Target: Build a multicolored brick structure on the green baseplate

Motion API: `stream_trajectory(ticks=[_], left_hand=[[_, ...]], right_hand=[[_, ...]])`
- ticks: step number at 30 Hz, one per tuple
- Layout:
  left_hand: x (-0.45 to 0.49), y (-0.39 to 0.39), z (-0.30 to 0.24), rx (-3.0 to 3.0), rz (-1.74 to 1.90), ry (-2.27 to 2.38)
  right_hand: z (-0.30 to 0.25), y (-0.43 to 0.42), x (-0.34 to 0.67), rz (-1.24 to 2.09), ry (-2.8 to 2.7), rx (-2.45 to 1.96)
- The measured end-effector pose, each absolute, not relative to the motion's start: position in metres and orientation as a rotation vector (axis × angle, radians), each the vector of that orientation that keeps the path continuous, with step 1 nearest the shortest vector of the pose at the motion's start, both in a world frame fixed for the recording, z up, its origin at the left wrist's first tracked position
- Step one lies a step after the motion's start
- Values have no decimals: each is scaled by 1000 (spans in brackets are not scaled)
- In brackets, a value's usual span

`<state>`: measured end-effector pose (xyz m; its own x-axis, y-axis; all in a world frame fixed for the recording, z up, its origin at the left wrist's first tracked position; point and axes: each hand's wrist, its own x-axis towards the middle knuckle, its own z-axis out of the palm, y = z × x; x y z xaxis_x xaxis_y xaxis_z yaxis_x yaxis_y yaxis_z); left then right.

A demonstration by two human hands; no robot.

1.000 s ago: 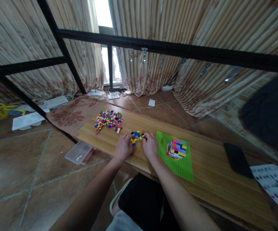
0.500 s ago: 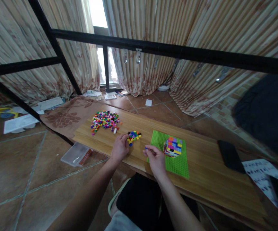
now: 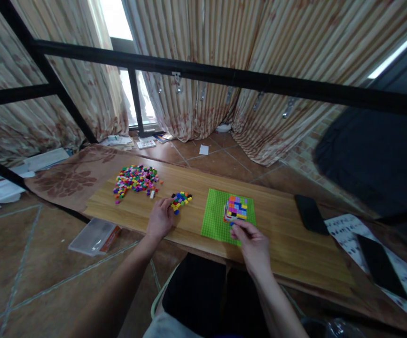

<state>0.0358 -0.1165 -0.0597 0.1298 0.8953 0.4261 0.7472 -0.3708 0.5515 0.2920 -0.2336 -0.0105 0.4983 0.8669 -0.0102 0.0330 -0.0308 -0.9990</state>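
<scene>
The right hand [image 3: 254, 241] pinches one blue brick [image 3: 231, 224] between its fingers, a fingertip grip that suits so small a piece, at the near side of the single block [image 3: 236, 208]. That block stands on one green board [image 3: 212, 220], whose studs presumably steady it. The left hand [image 3: 161, 217] is at the left side of the small pile [image 3: 181, 199], fingers curled; whether they grip anything I cannot tell. Two piles lie on the worktop [image 3: 277, 244], the large pile [image 3: 138, 178] farther left, perhaps apart for easier picking.
</scene>
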Motion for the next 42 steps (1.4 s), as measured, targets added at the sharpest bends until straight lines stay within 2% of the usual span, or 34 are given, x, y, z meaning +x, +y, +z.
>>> stream_trajectory(ticks=[6, 11, 24, 42], left_hand=[[36, -116, -58, 2202, 1057, 1641], [36, -115, -60, 2205, 1064, 1636], [35, -115, -62, 2213, 1077, 1630], [36, -116, -62, 2229, 1046, 1641]], right_hand=[[-7, -214, 342, 392, -1039, -1587], [-7, -198, 355, 204, -1334, -1558], [-15, -190, 356, 269, -1295, -1509], [-13, -202, 361, -142, -1782, -1594]])
